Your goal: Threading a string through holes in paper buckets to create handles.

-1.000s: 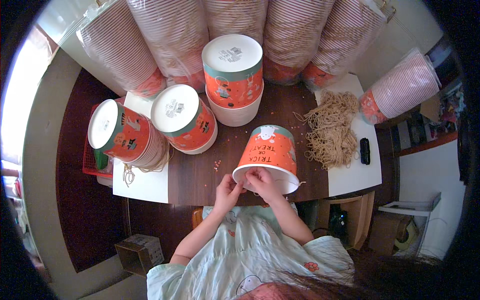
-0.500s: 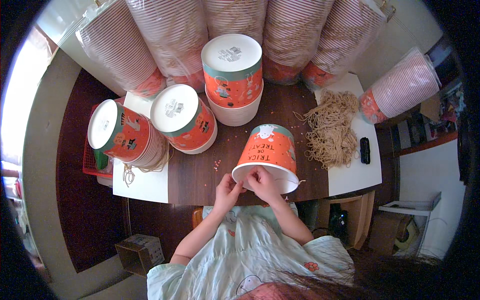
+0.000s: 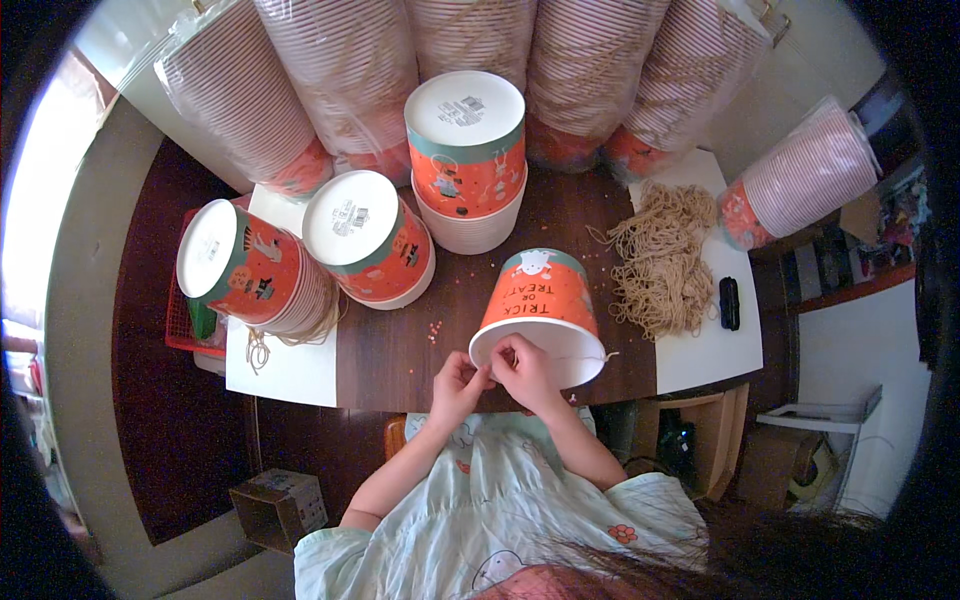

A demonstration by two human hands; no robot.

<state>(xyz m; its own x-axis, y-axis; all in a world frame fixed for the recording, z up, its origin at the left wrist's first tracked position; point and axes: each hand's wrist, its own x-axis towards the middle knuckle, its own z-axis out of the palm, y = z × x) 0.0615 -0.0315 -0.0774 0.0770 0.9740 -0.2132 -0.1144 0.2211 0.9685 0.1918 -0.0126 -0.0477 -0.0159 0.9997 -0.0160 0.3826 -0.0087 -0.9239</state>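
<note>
An orange paper bucket (image 3: 540,300) with a green band lies tipped on the table in front of me, its white open mouth facing me. A thin tan cord (image 3: 612,356) pokes out at the right side of its rim, and a strand runs inside toward my right hand. My right hand (image 3: 525,375) reaches into the mouth with fingers pinched on that cord. At the left edge of the rim my left hand (image 3: 458,388) is closed, thumb and fingertips together, close to the right fingertips. Whatever it pinches is too small to make out.
Upside-down bucket stacks (image 3: 365,240) stand at left and centre. Tall plastic-wrapped stacks (image 3: 340,80) line the back; another wrapped stack (image 3: 800,175) leans at right. A heap of tan cords (image 3: 665,260) lies beside a black object (image 3: 730,303). Small orange bits (image 3: 435,330) dot the table.
The bucket has shifted slightly right and its mouth has turned a little. Both hands stay at the left part of the rim, still pinched.
</note>
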